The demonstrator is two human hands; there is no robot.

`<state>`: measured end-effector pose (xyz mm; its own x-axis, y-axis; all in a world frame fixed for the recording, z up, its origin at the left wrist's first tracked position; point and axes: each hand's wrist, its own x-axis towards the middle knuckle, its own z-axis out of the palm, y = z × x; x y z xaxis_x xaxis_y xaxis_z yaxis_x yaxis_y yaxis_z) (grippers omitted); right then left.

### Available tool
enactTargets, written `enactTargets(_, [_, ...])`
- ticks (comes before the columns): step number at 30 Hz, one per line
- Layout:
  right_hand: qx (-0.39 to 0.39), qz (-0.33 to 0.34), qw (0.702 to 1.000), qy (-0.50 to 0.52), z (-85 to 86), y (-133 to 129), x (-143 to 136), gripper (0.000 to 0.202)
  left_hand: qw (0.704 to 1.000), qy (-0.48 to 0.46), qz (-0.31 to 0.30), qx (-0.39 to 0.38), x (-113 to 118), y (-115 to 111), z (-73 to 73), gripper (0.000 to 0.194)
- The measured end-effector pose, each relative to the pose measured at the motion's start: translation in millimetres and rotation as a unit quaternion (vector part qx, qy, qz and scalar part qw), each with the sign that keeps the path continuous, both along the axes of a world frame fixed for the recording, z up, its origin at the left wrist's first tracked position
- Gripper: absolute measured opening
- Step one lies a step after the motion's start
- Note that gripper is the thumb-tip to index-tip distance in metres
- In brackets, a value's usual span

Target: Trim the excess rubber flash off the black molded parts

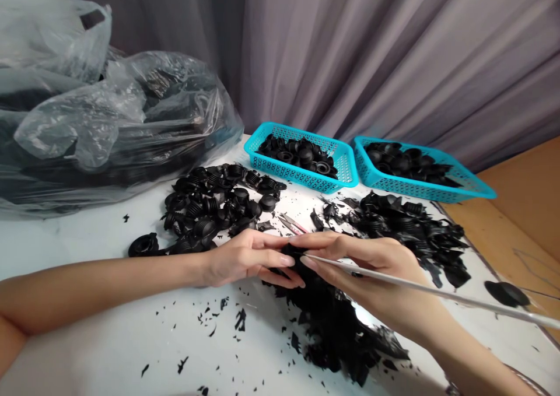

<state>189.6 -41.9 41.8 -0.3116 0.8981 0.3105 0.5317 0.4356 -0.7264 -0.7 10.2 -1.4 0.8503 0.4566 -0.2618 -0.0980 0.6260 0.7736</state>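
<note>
A small black rubber part [294, 250] is pinched between the fingertips of both hands above the table. My left hand [245, 257] grips it from the left, fingers closed. From the right, my right hand [371, 265] closes on the same part with thumb and fingers, covering much of it. A thin pale cord or rod [437, 293] runs from the right fingertips to the right edge; whether it is held or only hangs in front, I cannot tell. Just beyond the fingers lie small scissors [294, 224] with pointed blades. Under the hands is a heap of black rubber scraps [336, 332].
Ribbed black rubber parts [205, 203] are piled at the left-centre, more black scraps [394, 221] at the right. Two blue baskets [301, 178] of black parts stand at the back. A big clear plastic bag [131, 122] fills the left. One black disc [506, 294] lies far right.
</note>
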Motion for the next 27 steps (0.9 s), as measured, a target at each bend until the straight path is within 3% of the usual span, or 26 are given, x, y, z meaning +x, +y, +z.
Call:
enactTargets(16, [0.002,-0.013,1.0,-0.014,-6.9,-0.7,-0.9,0.018,0.999,-0.029,0.008,-0.034,2.1,0.6,-9.5,0.02])
enactTargets(27, [0.086,0.066,0.994,0.01,-19.3,-0.5,-1.2,0.018,1.0,0.016,0.013,0.007,0.8,-0.6,-9.3,0.02])
